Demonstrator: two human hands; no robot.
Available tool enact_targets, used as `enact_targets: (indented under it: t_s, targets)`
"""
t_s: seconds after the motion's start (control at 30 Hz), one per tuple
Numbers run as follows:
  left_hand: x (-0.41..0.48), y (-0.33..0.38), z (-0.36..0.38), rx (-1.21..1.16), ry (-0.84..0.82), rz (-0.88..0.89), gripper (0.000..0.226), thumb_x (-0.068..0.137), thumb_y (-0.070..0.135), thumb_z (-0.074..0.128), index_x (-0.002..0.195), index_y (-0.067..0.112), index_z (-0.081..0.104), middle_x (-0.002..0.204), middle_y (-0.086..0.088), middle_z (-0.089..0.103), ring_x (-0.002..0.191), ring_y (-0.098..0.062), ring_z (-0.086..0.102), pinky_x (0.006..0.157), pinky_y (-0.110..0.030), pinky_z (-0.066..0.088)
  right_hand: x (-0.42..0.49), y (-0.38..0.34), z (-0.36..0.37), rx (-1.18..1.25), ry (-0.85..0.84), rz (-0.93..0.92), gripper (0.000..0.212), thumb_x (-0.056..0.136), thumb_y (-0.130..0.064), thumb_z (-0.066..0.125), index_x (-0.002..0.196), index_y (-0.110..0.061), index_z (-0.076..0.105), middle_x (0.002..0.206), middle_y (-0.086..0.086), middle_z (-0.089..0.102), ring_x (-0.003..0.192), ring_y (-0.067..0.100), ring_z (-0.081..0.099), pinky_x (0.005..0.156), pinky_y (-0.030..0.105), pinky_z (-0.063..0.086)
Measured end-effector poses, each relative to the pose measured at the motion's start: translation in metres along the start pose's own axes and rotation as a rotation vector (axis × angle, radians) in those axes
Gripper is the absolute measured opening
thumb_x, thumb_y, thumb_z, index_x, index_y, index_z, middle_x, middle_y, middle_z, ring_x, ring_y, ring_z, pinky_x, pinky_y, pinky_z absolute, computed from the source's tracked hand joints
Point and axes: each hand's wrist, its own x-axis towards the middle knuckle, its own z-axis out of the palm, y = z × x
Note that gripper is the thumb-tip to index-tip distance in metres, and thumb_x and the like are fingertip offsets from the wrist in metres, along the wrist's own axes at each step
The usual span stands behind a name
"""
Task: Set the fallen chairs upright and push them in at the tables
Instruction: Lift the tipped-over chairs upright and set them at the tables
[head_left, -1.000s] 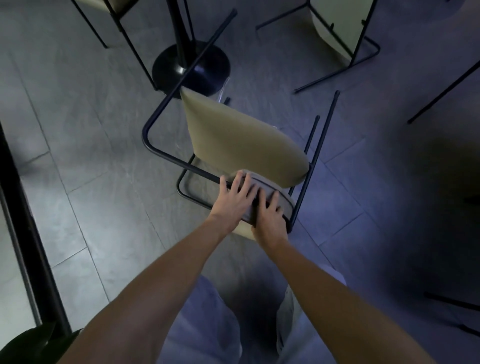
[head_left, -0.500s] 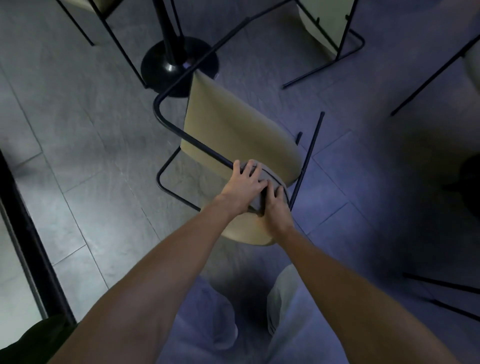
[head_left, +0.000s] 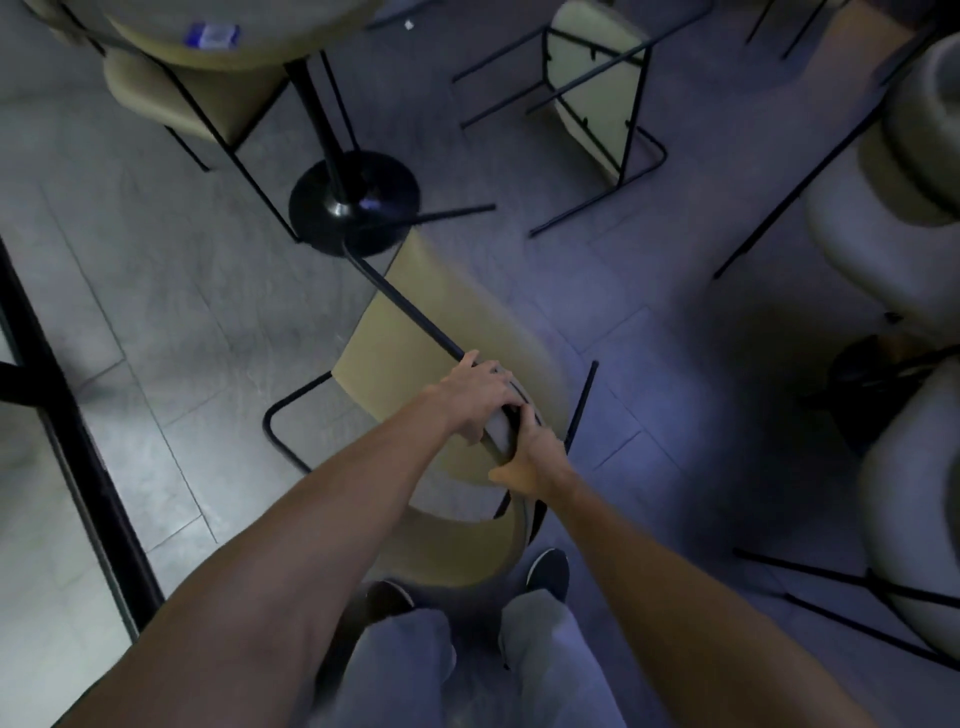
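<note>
Centrally, the tilted chair (head_left: 441, 332) stood on the floor just before the person's feet, its frame reaching the counter base (head_left: 353, 200). Left hand (head_left: 475, 397) fingers were curled closed over its grey edge; right hand (head_left: 535, 460) fingers clamped the same edge, touching. Another fallen chair (head_left: 592, 83) lay beyond, right.

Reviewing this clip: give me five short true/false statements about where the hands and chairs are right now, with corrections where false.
1. Both hands grip the same chair. True: the left hand and the right hand are side by side on its padded edge.
2. Another fallen chair lies at upper right. True.
3. The right hand hangs free. False: it grips the chair.
4. The table's round black base is behind the person. False: it is ahead, beyond the held chair.
5. The held chair stands on all its legs. False: it is tilted.
</note>
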Motion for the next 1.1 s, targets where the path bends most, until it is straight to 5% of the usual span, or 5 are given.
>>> enact_targets:
  t_s: [0.27,0.43,0.53,0.8,1.1]
  targets:
    - [0.024,-0.001,-0.049,0.003,0.124,0.036,0.075,0.080,0.027,0.073,0.147,0.036,0.040,0.152,0.005,0.041,0.142,-0.024,0.032,0.119,-0.052,0.008,0.012,0.012,-0.078,0.033,-0.078,0.016,0.099,0.071,-0.030,0.079,0.149,-0.013,0.021,0.121,0.015,0.062,0.108,0.036,0.063,0.083,0.044,0.054]
    - [0.041,-0.001,-0.065,0.040,0.224,-0.129,0.070,0.087,0.019,0.066,0.148,0.038,0.037,0.153,-0.007,0.036,0.147,-0.036,0.021,0.116,-0.066,0.006,0.042,0.008,-0.115,0.028,-0.205,0.098,0.094,0.075,-0.021,0.073,0.149,-0.016,0.015,0.115,0.010,0.050,0.099,0.030,0.059,0.055,0.037,0.054]
    - [0.063,-0.008,-0.085,0.026,0.241,-0.218,0.070,0.088,0.020,0.067,0.148,0.040,0.037,0.159,-0.010,0.026,0.148,-0.040,0.015,0.114,-0.070,0.009,0.062,0.006,-0.141,-0.075,-0.227,0.130,0.104,0.072,-0.029,0.069,0.154,-0.015,0.007,0.131,0.015,0.050,0.117,0.034,0.055,0.087,0.052,0.056]
    - [0.151,-0.046,-0.150,-0.055,0.363,-0.294,0.090,0.089,0.014,0.063,0.158,0.034,0.009,0.164,-0.013,0.014,0.149,-0.040,0.014,0.115,-0.067,0.012,0.118,0.010,-0.212,-0.248,0.194,0.055,0.100,0.086,-0.028,0.061,0.158,-0.021,-0.009,0.144,0.008,0.047,0.110,0.033,0.063,0.081,0.041,0.046]
    - [0.251,-0.080,-0.200,-0.258,0.507,-0.175,0.054,0.075,0.012,0.071,0.123,0.014,0.048,0.129,-0.007,0.048,0.126,-0.031,0.040,0.102,-0.041,0.041,0.210,0.034,-0.277,-0.460,0.366,-0.033,0.058,0.094,-0.004,0.047,0.150,-0.003,0.030,0.144,0.013,0.042,0.119,0.030,0.053,0.091,0.038,0.047]
